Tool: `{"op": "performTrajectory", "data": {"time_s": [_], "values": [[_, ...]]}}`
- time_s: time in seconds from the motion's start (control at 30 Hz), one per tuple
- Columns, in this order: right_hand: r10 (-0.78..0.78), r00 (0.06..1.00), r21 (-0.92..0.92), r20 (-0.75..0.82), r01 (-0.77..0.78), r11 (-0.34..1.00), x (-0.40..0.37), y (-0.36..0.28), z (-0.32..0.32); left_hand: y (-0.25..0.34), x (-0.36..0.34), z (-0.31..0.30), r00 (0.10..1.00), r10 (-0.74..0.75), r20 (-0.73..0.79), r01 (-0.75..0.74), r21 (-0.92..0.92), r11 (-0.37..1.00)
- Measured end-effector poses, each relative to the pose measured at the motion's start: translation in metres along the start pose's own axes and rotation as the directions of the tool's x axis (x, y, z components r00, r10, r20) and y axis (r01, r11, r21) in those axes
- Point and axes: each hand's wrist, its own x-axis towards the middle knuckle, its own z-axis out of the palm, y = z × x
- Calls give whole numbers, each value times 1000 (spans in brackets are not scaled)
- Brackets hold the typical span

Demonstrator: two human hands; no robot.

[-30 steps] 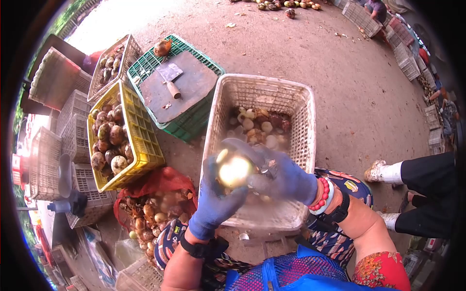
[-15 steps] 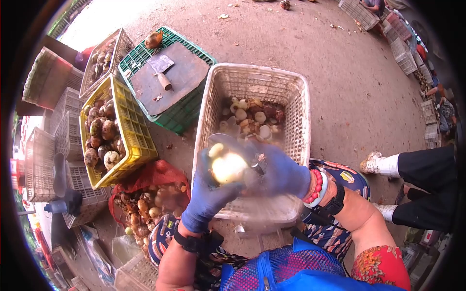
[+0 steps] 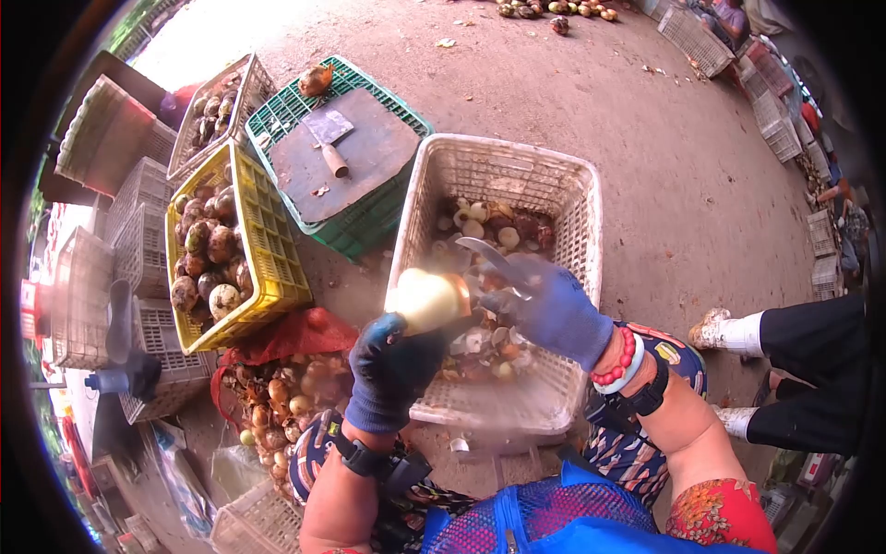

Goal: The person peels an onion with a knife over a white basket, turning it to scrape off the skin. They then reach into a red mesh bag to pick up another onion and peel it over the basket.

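Note:
My left hand (image 3: 397, 369), in a dark blue glove, is closed around a pale, mostly peeled onion (image 3: 423, 301). Some brownish skin shows at the onion's right end. In my right blue glove, my right hand (image 3: 561, 316) grips a knife whose curved blade (image 3: 494, 257) points up and left, apart from the onion. The handle is hidden in my fingers. Both hands are over a whitish plastic crate (image 3: 598, 212) that holds peeled onion pieces and scraps (image 3: 489, 222).
Left of the crate, a cleaver (image 3: 329, 138) lies on a board (image 3: 369, 138) atop a green crate (image 3: 346, 242). A yellow crate (image 3: 268, 222) holds dark round produce. A red net bag (image 3: 291, 343) of onions lies near my left knee. A person's legs (image 3: 803, 369) are at the right.
My hands have moved apart. The knife has come away to the right of the onion, and its blade is now lifted clear. The whole view has shifted slightly.

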Motion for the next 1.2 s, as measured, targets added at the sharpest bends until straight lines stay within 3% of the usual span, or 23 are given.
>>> {"op": "performTrajectory", "data": {"time_s": [0.07,0.13,0.2,0.27,0.37,0.4,0.5,0.63,0.73,0.8,0.87,1.0,1.1,1.2], "values": [[171,951,278,256,-242,930,4,-33,-14,-13,6,2,999,32,41,-19,-271,962],[301,861,382,411,-462,800,6,-49,-19,-12,9,7,997,-48,61,59,-193,979],[216,931,382,295,-322,866,5,-33,-12,-2,9,13,990,-104,96,114,-110,987],[-136,990,224,25,127,966,11,-3,2,9,8,16,993,-101,68,100,9,995],[-201,979,151,45,192,970,6,3,2,12,5,16,991,-136,4,135,107,985],[-237,971,43,35,236,971,5,0,-1,12,4,16,988,-154,-19,155,126,980],[-101,985,110,138,86,990,-2,-13,-9,10,2,17,991,-134,25,124,228,966],[-117,982,227,149,81,970,1,-3,-2,13,-1,25,991,-135,23,129,181,975],[-40,974,420,222,-58,905,1,-7,2,15,0,23,990,-141,20,130,280,951],[25,969,399,247,-125,909,-2,-19,-2,14,0,24,993,-120,15,112,244,963],[81,955,480,286,-217,850,-5,-13,-3,11,0,22,992,-122,8,118,203,972],[174,908,775,381,-416,475,-10,7,4,18,0,17,979,-204,10,203,46,978],[152,892,867,427,-451,211,-13,10,3,26,3,14,968,-250,24,251,-51,967],[147,900,902,411,-424,76,-14,16,9,28,6,16,969,-245,26,246,-135,960]]}}
